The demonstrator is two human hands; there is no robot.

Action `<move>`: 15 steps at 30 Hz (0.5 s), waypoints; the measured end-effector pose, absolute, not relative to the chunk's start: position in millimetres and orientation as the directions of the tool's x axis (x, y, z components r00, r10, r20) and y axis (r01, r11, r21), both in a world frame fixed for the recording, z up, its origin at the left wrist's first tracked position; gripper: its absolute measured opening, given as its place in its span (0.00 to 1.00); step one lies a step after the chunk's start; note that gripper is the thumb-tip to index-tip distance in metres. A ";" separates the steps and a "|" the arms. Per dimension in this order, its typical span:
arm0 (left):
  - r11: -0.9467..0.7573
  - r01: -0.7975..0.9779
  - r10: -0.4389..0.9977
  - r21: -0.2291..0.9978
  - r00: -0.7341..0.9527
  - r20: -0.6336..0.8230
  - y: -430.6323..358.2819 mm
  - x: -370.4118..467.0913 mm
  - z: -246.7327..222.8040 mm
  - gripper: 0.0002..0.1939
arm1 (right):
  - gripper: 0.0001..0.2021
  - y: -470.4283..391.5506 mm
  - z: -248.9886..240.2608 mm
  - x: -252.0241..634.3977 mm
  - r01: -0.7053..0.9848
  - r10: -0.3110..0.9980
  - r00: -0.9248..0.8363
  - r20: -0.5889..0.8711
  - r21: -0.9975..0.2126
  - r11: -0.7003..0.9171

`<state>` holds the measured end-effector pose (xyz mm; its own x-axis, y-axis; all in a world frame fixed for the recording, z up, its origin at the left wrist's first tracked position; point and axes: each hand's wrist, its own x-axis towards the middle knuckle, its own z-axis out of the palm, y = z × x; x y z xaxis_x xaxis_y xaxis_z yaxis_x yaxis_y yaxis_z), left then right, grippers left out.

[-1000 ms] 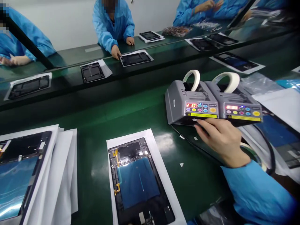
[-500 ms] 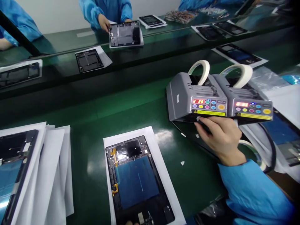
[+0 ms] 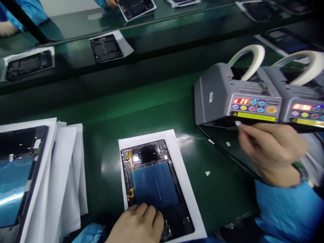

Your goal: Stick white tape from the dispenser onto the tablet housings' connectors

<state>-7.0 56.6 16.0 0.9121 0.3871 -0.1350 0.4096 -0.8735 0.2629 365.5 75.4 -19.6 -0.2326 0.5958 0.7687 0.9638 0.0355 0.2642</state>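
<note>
Wall (image 3: pixel 67 6) — pale | worktop (image 3: pixel 222 202) — green, glossy, catching white glare (image 3: pixel 186 139)

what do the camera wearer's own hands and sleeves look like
Both the left hand and right hand are bare, without gloves. The right sleeve is bright blue, loose and creased; only a bit of the matching left sleeve shows.

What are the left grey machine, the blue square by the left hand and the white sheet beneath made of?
The grey machine looks like hard plastic: smooth, low-sheen, with moulded slots. The blue square seems covered in smooth plastic film: even blue with a bright streak. What's inside is hidden. The white sheet could be paper or thin foam: matte, no shine.
</note>
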 end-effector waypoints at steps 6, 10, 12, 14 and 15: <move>-0.819 0.548 0.549 0.169 0.834 -0.046 100.1 29.2 15.2 0.06 | 0.04 80.2 -6.6 273.7 0.899 0.808 -0.334 0.485 -0.092 0.427; -0.776 0.614 0.626 0.148 0.777 0.060 124.6 47.2 -4.0 0.03 | 0.04 98.7 -31.9 243.2 0.832 0.780 -0.401 0.480 -0.165 0.530; -0.769 0.617 0.636 0.169 0.766 0.095 128.9 50.0 -13.2 0.03 | 0.04 101.8 -41.8 241.2 0.830 0.777 -0.407 0.481 -0.160 0.534; -0.766 0.614 0.639 0.188 0.760 0.120 129.9 50.4 -19.0 0.01 | 0.04 101.8 -45.8 242.9 0.826 0.779 -0.408 0.477 -0.170 0.537; -0.767 0.612 0.638 0.195 0.760 0.122 130.1 50.3 -20.5 0.01 | 0.04 101.6 -46.2 244.1 0.823 0.782 -0.404 0.475 -0.184 0.538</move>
<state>50.3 130.1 -20.5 0.7603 0.6380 0.1219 0.6120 -0.7665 0.1946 244.1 101.6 -46.2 -0.4042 0.7816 0.4752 0.8228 0.5376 -0.1842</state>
